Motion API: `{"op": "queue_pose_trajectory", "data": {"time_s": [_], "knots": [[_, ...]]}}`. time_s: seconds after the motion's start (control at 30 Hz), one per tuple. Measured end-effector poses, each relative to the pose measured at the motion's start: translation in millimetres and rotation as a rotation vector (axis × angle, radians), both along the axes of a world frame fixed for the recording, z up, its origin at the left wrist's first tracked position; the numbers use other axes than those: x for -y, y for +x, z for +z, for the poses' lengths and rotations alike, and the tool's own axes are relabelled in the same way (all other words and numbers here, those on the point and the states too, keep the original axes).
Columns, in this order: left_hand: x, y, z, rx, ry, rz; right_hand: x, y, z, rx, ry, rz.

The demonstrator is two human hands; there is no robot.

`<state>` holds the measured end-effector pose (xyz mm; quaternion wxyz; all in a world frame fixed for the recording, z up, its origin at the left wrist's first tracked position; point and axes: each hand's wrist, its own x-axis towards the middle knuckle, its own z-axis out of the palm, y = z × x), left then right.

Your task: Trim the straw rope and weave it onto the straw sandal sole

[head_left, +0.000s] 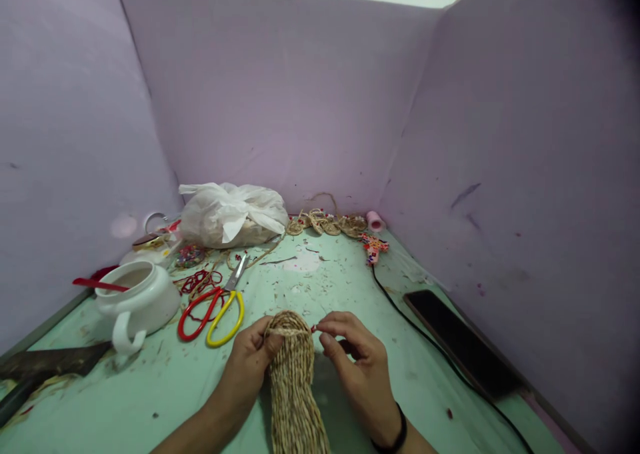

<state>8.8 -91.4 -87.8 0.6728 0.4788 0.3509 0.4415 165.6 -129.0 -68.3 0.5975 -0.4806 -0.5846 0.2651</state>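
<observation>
In the head view, my left hand (250, 354) is closed on the rounded top end of a woven straw piece (295, 394). Its long twisted straw cords run down out of the bottom of the picture. A paler cord crosses just below the top, near my left thumb. At the piece's right edge, my right hand (357, 357) has its fingers curled, with the fingertips at a small red and white bit (314, 329). Whether that is a bead or thread is too small to tell. Scissors (216, 315) with one red and one yellow handle lie open to the left.
At left stand a white pot (140, 301) with a red stick and a dark blade (55, 364). Red yarn (200, 282) lies behind the scissors. A tied white bag (233, 214) and straw coils (323, 224) line the back. At right are a phone (463, 344) and a black cable (415, 322).
</observation>
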Motion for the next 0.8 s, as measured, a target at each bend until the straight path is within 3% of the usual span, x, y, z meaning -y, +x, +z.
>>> {"op": "queue_pose_trajectory", "data": {"time_s": [0.3,0.6,0.7,0.8], "knots": [[4.6,0.2,9.3,-0.143,0.098,0.022,4.9,-2.0,0.3,0.164,0.132,0.057],[4.8,1.1,4.8,-0.202,0.154,0.022,7.0,-0.6,3.3,0.227,0.157,0.062],[5.1,4.4,5.7,-0.185,0.139,0.023,4.1,-2.4,0.2,0.204,0.071,0.035],[4.4,7.3,7.7,-0.288,0.116,0.033,-3.4,-3.0,-8.6,0.081,-0.204,-0.026]]}}
